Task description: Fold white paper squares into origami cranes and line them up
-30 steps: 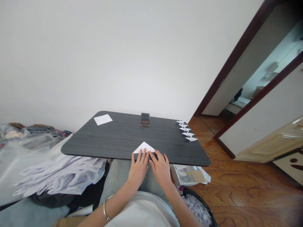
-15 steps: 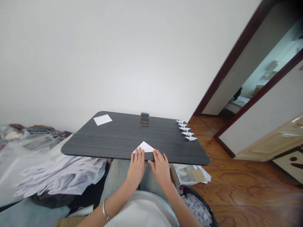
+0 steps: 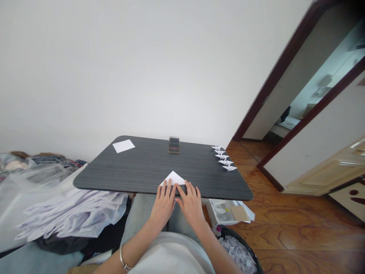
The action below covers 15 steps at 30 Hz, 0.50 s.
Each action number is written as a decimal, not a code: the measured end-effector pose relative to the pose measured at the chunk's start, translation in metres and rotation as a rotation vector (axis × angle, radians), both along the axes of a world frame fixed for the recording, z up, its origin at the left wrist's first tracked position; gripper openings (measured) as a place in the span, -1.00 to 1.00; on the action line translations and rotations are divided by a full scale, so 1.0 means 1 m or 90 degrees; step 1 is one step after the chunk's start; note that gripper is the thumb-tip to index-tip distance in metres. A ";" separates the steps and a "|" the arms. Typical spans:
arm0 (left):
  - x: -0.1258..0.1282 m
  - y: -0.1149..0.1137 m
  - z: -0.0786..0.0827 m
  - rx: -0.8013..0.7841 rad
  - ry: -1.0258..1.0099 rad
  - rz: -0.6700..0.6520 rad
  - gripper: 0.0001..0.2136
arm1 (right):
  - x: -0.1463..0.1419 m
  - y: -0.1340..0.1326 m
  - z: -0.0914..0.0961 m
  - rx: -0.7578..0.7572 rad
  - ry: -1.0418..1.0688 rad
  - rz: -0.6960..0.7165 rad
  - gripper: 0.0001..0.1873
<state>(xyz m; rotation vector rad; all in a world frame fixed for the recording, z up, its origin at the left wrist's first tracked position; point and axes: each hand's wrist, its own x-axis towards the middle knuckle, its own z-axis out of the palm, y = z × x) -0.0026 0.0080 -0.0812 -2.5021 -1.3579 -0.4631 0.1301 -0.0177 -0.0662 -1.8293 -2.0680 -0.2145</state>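
Paper, white, folded to a triangle, flat at the near edge of the dark table, roughly mid-width. Apex points away from the person, toward the wall; long side faces the person and runs left-right, about parallel to the table edge.

Left hand: palm down, fingers straight, slightly spread, tips on the left and middle of the paper's near side; forearm comes in from lower left, bracelet on wrist. Right hand: palm down, fingers fanned wider, index angled in toward the left index, middle fingertip by the right corner, thumb pointed at the left hand; whether it touches, can't tell. Both hands flat, neither pinching anything.

Phone at the far edge, long axis pointing away, reddish line on dark screen; text too small to read.
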 end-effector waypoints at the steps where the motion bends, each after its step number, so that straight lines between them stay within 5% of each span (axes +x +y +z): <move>1: -0.001 0.000 0.001 -0.004 0.010 -0.007 -0.48 | -0.001 0.000 0.001 -0.005 -0.003 -0.004 -0.46; 15: -0.004 0.003 0.003 0.007 0.007 0.023 -0.54 | 0.008 0.002 -0.010 0.020 0.032 -0.029 -0.44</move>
